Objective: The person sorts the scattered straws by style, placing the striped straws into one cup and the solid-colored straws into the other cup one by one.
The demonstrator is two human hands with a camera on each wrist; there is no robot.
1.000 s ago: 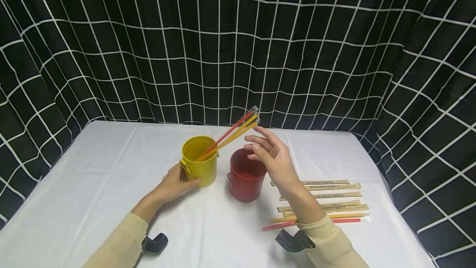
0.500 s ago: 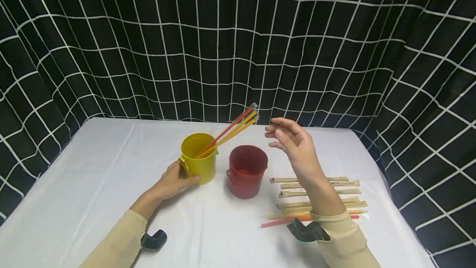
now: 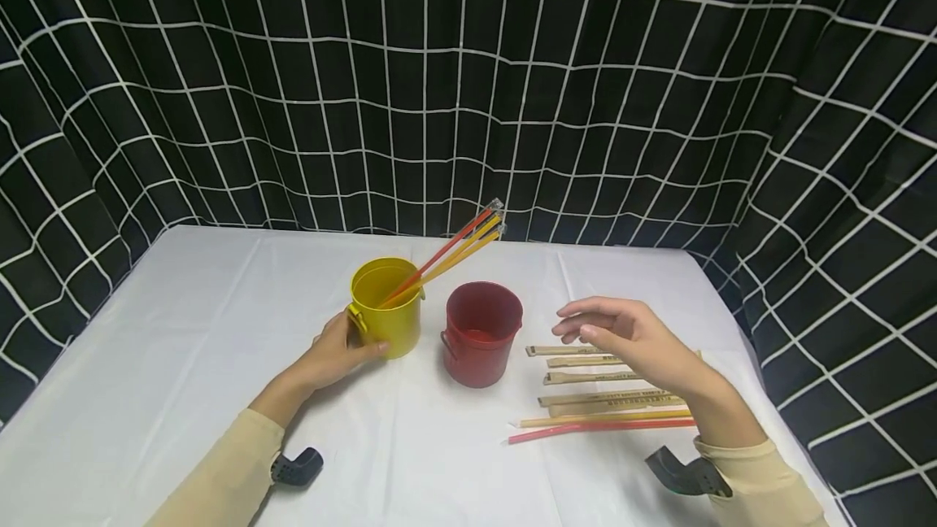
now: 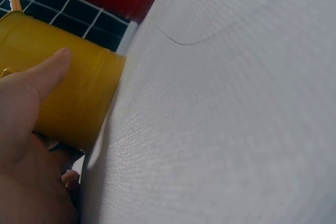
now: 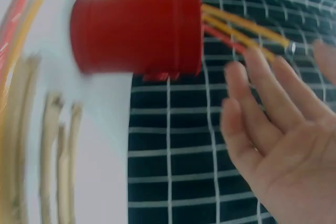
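Observation:
My left hand [image 3: 333, 358] grips the small yellow bucket [image 3: 401, 330] from its left side, thumb across the front near the base. In the left wrist view the thumb [image 4: 50, 72] lies along the bucket's wall. Several red and yellow straws [image 3: 459, 252] in clear wrappers lean to the right out of that bucket. To its right stands a red bucket [image 3: 477, 354]. My right hand [image 3: 637, 340] hovers over the paper-wrapped straws [image 3: 589, 378], fingers loosely bent and nothing in them; the right wrist view shows its bare palm [image 5: 294, 156].
Nearer the front, below the paper-wrapped row, lie a yellow straw [image 3: 578, 420] and a red straw [image 3: 542, 433]. White cloth covers the table [image 3: 220, 315]. A black curtain [image 3: 410, 128] with a white grid rises behind and at both sides.
My right hand has moved away from the straw tops in the yellow bucket, to the right and down over the paper-wrapped straws. The left hand keeps its grip on the yellow bucket.

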